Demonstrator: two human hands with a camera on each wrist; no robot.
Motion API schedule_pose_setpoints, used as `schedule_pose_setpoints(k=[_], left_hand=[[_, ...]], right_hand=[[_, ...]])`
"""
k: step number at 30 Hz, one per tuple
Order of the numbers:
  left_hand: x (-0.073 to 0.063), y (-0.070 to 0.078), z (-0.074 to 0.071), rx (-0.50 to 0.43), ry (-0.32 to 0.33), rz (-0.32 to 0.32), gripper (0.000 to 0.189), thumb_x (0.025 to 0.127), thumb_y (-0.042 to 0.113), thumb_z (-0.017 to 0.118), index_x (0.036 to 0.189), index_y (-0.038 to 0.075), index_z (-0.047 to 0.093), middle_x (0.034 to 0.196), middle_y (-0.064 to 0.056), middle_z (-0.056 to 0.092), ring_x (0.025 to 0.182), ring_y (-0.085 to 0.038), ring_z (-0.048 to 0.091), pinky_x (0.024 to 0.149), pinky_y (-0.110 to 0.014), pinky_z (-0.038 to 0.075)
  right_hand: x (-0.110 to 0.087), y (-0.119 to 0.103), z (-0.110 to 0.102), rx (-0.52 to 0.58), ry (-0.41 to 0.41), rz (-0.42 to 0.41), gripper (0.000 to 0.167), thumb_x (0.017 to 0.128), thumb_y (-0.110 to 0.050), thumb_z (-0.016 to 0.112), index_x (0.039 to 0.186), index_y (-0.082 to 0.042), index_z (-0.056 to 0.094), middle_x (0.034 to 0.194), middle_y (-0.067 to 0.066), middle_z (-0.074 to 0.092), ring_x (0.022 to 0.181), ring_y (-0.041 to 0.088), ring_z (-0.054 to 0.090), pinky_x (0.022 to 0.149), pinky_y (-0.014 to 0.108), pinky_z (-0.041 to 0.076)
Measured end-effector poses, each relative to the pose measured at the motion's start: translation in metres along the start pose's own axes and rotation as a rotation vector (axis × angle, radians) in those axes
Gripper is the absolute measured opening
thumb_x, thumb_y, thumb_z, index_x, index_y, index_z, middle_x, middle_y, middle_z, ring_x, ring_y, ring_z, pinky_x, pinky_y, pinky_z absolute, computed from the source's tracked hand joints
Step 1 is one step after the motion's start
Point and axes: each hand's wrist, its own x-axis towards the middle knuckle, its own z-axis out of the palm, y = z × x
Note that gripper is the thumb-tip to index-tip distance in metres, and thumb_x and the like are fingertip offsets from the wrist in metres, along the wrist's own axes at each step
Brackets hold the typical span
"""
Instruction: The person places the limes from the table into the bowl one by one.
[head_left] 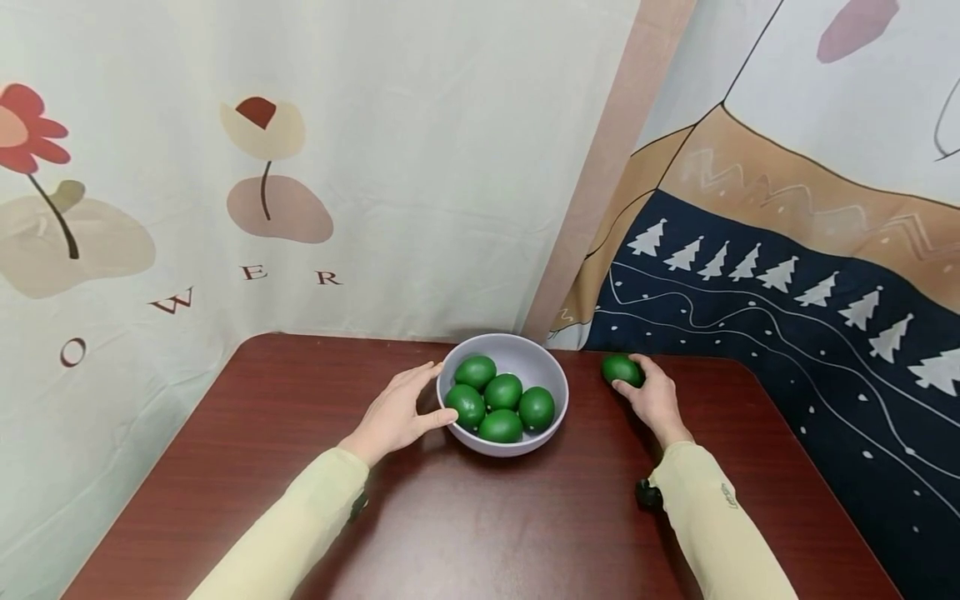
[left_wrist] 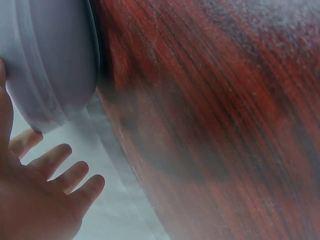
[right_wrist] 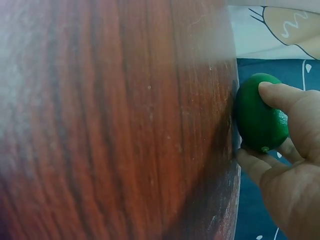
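Observation:
A grey-lavender bowl stands near the table's back edge with several smooth dark green limes in it. My left hand is at the bowl's left side, thumb at the rim and fingers spread. In the left wrist view, one fingertip of the left hand meets the outer wall of the bowl, while the others stand apart from it. To the right of the bowl, my right hand grips a single lime between thumb and fingers. The right wrist view shows this lime close to the table surface.
The dark red wood-grain table spreads out in front of the bowl. Behind it hangs a pale curtain with flower prints. A navy and tan cloth with white trees hangs at the right, close to the right hand.

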Motion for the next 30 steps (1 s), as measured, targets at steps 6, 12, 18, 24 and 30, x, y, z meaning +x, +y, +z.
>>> schedule_pose_setpoints(k=[6, 12, 18, 24, 30], left_hand=[[0.000, 0.000, 0.001, 0.000, 0.003, 0.005, 0.080, 0.089, 0.047, 0.079, 0.153, 0.010, 0.050, 0.158, -0.017, 0.046, 0.148, -0.039, 0.038, 0.116, -0.058, 0.037], [0.000, 0.000, 0.000, 0.004, 0.002, -0.001, 0.080, 0.089, 0.046, 0.080, 0.154, 0.010, 0.050, 0.159, -0.016, 0.046, 0.149, -0.038, 0.038, 0.116, -0.057, 0.038], [0.000, 0.001, 0.000, 0.001, 0.000, -0.005, 0.080, 0.089, 0.047, 0.080, 0.154, 0.010, 0.050, 0.159, -0.016, 0.046, 0.148, -0.040, 0.038, 0.115, -0.058, 0.038], [0.000, 0.000, 0.000, 0.004, -0.005, -0.013, 0.082, 0.088, 0.047, 0.080, 0.154, 0.010, 0.049, 0.160, -0.016, 0.045, 0.149, -0.039, 0.037, 0.115, -0.059, 0.038], [0.000, 0.000, 0.000, 0.003, -0.005, -0.014, 0.081, 0.089, 0.047, 0.080, 0.154, 0.010, 0.049, 0.160, -0.015, 0.044, 0.149, -0.040, 0.037, 0.116, -0.059, 0.037]], right_hand=[[-0.001, 0.000, 0.000, 0.001, 0.004, -0.008, 0.056, 0.096, -0.015, 0.072, 0.146, -0.001, 0.050, 0.144, 0.030, 0.053, 0.117, 0.047, 0.053, 0.101, 0.061, 0.046], [-0.001, -0.003, -0.002, 0.010, 0.031, -0.037, 0.055, 0.095, -0.015, 0.073, 0.145, -0.002, 0.052, 0.143, 0.029, 0.054, 0.117, 0.046, 0.053, 0.101, 0.061, 0.045], [-0.001, -0.007, -0.003, 0.015, 0.053, -0.064, 0.056, 0.094, -0.014, 0.075, 0.144, -0.002, 0.053, 0.143, 0.029, 0.054, 0.119, 0.047, 0.054, 0.103, 0.061, 0.045], [0.000, -0.010, -0.003, 0.033, 0.067, -0.086, 0.056, 0.094, -0.013, 0.075, 0.144, -0.002, 0.053, 0.142, 0.029, 0.054, 0.119, 0.046, 0.054, 0.103, 0.062, 0.045], [0.000, -0.016, -0.004, 0.045, 0.091, -0.125, 0.055, 0.093, -0.013, 0.077, 0.142, -0.002, 0.055, 0.134, 0.029, 0.056, 0.114, 0.045, 0.054, 0.100, 0.061, 0.046]])
